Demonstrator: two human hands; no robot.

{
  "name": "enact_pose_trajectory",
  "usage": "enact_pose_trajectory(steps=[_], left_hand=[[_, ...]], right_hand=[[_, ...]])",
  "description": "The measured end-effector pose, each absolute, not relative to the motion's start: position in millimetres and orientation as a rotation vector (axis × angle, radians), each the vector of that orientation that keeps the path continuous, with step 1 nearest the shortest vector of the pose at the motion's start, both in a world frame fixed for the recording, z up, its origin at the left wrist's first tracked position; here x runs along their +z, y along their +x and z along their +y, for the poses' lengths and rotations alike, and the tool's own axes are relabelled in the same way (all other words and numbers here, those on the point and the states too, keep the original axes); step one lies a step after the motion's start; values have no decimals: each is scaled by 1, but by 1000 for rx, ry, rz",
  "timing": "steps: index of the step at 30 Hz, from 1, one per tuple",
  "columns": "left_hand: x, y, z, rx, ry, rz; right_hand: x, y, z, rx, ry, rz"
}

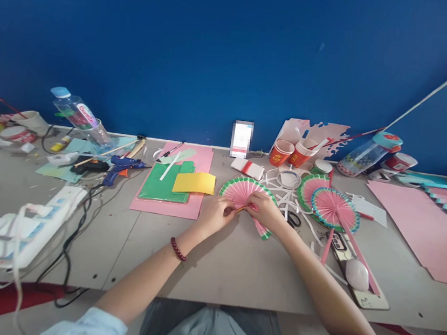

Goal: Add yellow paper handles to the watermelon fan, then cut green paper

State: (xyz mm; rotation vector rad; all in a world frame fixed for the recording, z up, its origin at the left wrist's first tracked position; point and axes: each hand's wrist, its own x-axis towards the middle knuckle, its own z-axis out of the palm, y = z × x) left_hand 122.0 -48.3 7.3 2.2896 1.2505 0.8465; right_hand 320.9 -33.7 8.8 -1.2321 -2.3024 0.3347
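Note:
A pleated pink paper fan [242,190] with a green and white rim lies spread on the grey table [235,267] in front of me. My left hand [215,214] pinches the fan's folded base with closed fingers. My right hand [265,209] rests on the fan's right half and grips it near the same point, fingers curled. A bead bracelet [178,249] circles my left wrist.
Two finished fans [335,207] on pink sticks lie to the right beside a phone [357,271]. Pink, green and yellow paper sheets [183,184], a glue gun [123,166], a power strip [37,226], red cups [290,153], bottles and white paper strips surround the work spot.

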Motion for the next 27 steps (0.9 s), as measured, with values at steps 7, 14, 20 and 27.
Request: enact_pose_trajectory(steps=[7, 14, 20, 27], left_hand=[[10, 121, -51, 738, 2284, 1269], [10, 120, -51, 725, 2254, 1293], [9, 119, -49, 721, 2272, 1289], [7, 120, -49, 692, 2301, 1306]], right_hand=[[10, 320, -34, 345, -1275, -2293], [12, 319, -34, 368, -1314, -2277], [14, 316, -37, 306, -1334, -2321], [15, 313, -40, 192, -1288, -2405]])
